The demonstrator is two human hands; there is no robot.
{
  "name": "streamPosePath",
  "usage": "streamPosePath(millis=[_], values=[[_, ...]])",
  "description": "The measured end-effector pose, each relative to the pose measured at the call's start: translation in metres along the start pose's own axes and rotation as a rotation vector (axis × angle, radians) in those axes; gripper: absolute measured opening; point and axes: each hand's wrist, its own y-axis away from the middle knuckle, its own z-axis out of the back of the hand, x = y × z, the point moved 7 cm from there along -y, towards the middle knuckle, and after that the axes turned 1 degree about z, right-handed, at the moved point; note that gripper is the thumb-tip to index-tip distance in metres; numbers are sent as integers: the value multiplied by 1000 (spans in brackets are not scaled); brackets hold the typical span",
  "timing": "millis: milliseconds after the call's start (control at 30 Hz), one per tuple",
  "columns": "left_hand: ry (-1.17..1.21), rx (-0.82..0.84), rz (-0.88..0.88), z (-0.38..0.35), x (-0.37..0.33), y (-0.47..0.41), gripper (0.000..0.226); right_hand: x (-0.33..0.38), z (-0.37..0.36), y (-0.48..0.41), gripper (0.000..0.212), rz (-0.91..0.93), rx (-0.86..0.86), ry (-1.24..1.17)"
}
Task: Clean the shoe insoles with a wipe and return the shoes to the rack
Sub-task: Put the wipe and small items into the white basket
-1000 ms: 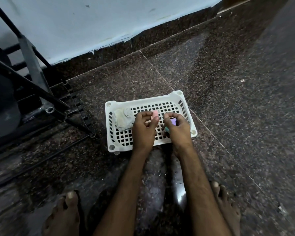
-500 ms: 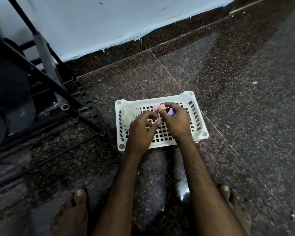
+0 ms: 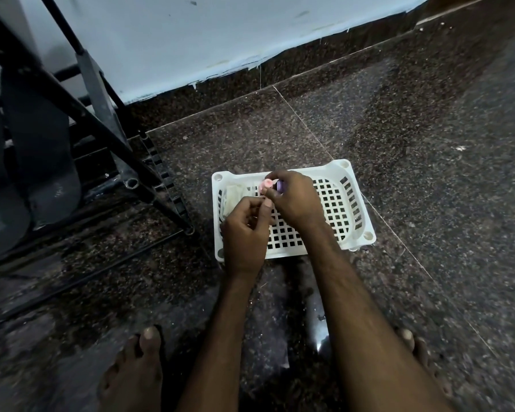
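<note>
**Spill and Drop Hazards at the Basket**

Head view, centre of frame. Shows the right hand (image 3: 295, 200) grasping a small bottle (image 3: 280, 185), pink cap (image 3: 267, 183) pointing left, over the white basket (image 3: 366, 233). Shows the left hand (image 3: 244, 233) just below the cap with fingers curled; cannot tell whether pinching anything. Locates the wipe (image 3: 232, 193) in the left end of the basket, partly hidden behind the left hand. Locates the shoes (image 3: 39, 150) at the left edge of the frame by the rack (image 3: 101, 93), well apart from both hands.

Probable faults:
- Likely to spill through the open grid onto the floor (image 3: 428, 144) if tilted once uncapped — slip risk beside bare feet.
- Likely to drop the cap if pinched loosely.
- Likely to over-wet the wipe if poured freely.
</note>
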Motion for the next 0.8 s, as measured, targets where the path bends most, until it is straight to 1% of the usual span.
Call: streamPosePath(millis=[133,300,367,433,500,567,633,667,733,800], values=[[-49,-18,-12,-5,0,5,21,2,-4,5,17,13,103,73],[-112,-87,-12,-2,-2,9,23,3,-1,10,23,49,178,105],[-164,-110,-9,1,-5,11,21,-2,1,12,31,40,195,39],[-282,-150,-14,6,-11,13,22,-14,9,15,49,-59,151,-124],[-399,-204,-68,11,-22,13,24,-31,15,18,56,-184,105,-253],[-482,-259,-159,15,-33,10,17,-40,16,19,51,-272,131,-336],[-552,-284,-177,16,-35,3,9,-39,17,16,42,-291,130,-368],[-580,-272,-173,15,-33,-1,8,-36,19,12,37,-271,100,-320],[-637,-233,-173,10,-32,-6,14,-25,23,6,28,-182,35,-147],[-699,-196,-163,6,-31,-9,18,-14,17,1,21,-105,8,-25]])
